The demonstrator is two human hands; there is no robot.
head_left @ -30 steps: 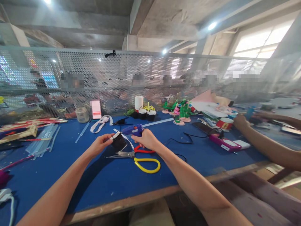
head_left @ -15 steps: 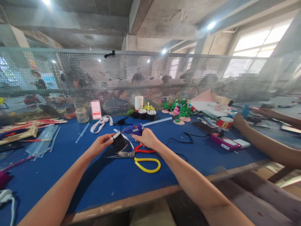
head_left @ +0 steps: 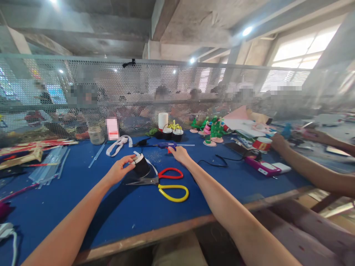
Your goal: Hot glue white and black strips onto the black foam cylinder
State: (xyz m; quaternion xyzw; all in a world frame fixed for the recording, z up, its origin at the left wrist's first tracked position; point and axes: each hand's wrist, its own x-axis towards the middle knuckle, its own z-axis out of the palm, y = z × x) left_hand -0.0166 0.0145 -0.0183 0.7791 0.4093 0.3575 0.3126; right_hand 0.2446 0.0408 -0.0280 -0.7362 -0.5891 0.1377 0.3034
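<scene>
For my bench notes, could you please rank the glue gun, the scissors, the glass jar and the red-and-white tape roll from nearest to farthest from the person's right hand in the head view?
1. Glue gun: at the right hand, just beyond its fingers.
2. Scissors: on the near side, toward the person.
3. Red-and-white tape roll: off to the right, by a co-worker's hand.
4. Glass jar: far left, by the mesh screen.

Small black cup [head_left: 141,166] with white rim: pinched at rim by left hand [head_left: 119,170], tilted, held just above blue tabletop [head_left: 83,207], near scissor blades. Blue glue gun [head_left: 164,146]: lying on side on tabletop, nozzle pointing left, right hand [head_left: 181,154] touching its handle end, black cord trailing right.
</scene>
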